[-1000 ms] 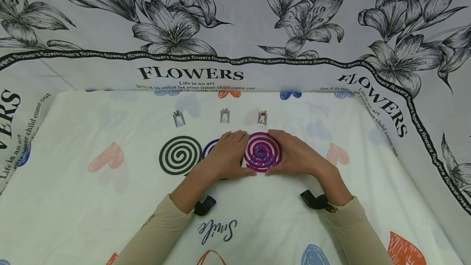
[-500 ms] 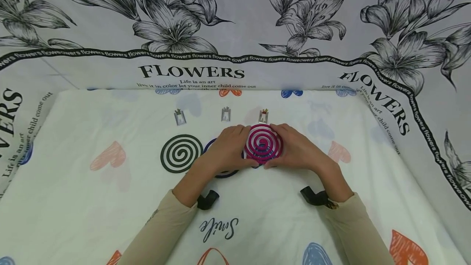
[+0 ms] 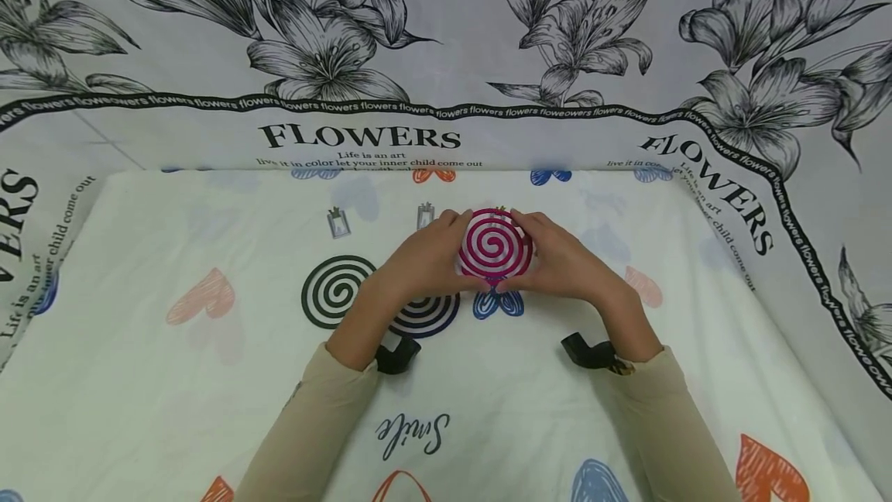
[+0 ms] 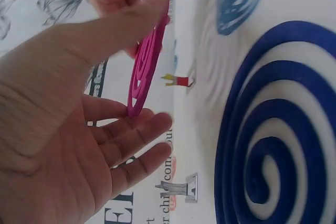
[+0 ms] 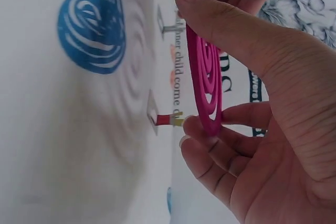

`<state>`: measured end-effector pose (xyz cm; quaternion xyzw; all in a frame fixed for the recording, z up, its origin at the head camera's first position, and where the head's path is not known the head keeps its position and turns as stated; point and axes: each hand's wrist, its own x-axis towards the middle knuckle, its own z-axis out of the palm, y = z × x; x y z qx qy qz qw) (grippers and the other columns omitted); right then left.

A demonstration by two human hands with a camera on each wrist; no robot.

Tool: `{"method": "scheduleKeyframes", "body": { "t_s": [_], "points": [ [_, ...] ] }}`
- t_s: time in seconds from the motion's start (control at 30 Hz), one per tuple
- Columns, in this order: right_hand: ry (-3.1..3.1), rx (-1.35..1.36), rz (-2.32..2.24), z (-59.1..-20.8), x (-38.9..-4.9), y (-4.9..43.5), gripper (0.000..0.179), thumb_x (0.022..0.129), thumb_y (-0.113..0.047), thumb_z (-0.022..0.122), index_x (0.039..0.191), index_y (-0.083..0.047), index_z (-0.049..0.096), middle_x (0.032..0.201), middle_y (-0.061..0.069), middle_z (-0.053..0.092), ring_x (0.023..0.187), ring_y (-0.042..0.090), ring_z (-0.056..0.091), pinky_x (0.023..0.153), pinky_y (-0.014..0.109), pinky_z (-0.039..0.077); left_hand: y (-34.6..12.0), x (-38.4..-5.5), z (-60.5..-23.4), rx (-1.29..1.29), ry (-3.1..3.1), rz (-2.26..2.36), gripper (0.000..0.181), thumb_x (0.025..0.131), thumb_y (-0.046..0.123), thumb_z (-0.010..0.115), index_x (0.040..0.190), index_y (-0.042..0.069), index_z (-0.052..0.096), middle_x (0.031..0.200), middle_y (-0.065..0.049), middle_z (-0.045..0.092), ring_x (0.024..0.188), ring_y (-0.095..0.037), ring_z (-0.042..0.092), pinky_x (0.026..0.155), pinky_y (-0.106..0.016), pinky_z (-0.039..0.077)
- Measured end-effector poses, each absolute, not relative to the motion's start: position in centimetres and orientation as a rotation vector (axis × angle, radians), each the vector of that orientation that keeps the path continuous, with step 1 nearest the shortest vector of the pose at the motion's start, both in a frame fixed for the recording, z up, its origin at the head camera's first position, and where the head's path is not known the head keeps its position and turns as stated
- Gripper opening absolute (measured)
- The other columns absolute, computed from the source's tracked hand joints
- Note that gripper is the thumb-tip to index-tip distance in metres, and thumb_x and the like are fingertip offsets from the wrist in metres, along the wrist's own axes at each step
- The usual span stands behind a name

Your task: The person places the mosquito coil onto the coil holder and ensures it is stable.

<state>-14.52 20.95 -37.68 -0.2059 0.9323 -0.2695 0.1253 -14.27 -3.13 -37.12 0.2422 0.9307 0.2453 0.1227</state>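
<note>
Both hands hold a magenta mosquito coil (image 3: 493,245) by its edges, raised over the cloth. My left hand (image 3: 430,262) pinches its left side, thumb at the near edge and fingers at the far edge. Mirroring that on the right side is my right hand (image 3: 560,263). In the right wrist view the coil (image 5: 195,77) appears almost edge-on. Just beyond it, a small metal coil stand (image 5: 164,119) with a red and yellow upright stands on the cloth; the coil mostly covers it in the head view. A dark blue coil (image 4: 257,187) lies flat, partly hidden under my left forearm.
A dark green coil (image 3: 341,293) lies flat at the left. Two more metal stands, a left one (image 3: 338,223) and a middle one (image 3: 426,215), are in a row toward the back. The white cloth (image 3: 174,386) has printed hearts; flowered fabric (image 3: 474,29) rises behind.
Both hands have lifted the magenta coil off the cloth and carried it away from the body, over the right stand. A printed blue butterfly and more of the blue coil now show.
</note>
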Motion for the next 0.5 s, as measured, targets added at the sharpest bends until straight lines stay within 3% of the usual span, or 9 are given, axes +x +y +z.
{"method": "scheduleKeyframes", "body": {
  "t_s": [0.5],
  "points": [
    [2.768,-0.529,-0.850,-35.3,-17.7,20.6,0.119,0.075,-0.037,0.097,0.167,-0.007,0.028,0.155,0.020,0.046,0.143,0.036,0.051,0.110,0.054,0.057,-2.1,-17.3,-36.0,0.516,2.706,1.131,0.086,0.099,0.040,0.073,0.166,0.008,0.031,0.162,-0.018,0.043,0.145,-0.035,0.054,0.112,-0.051,0.056]
  ]
}}
